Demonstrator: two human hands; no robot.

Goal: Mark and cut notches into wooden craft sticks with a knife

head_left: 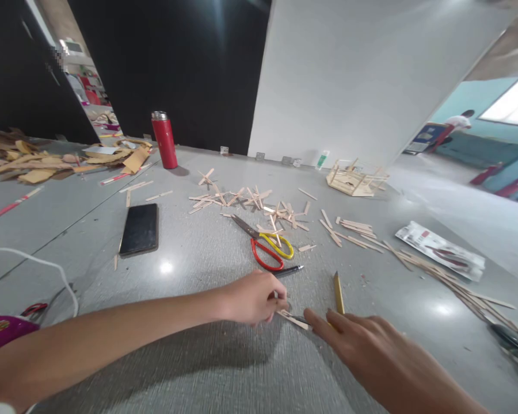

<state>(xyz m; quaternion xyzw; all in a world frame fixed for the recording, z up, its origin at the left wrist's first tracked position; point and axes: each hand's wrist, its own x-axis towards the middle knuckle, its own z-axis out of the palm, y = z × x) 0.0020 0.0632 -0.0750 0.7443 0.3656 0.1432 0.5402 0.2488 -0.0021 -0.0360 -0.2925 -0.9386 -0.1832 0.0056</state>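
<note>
My left hand (256, 298) is closed in a pinch at the left end of a short, flat wooden stick (300, 324) low over the table. From the right, my right hand (366, 342) has its fingers closed round a thin tool with a dark metal tip (299, 318), which lies against the stick. Most of that tool is hidden under the fingers. A narrow yellow tool (339, 293) with a dark point sticks out beyond the right hand; its lower end is covered. Scissors (267, 247) with one red and one yellow handle lie ahead, beside a black pen (289, 270).
Cut wooden pieces (246, 198) lie scattered across the table. Longer strips (453, 282) and a white packet (440, 250) are at right. A small wooden frame (356, 179), red flask (164, 141), phone (139, 229), white cable (47, 256) and cardboard scraps (38, 161) stand around.
</note>
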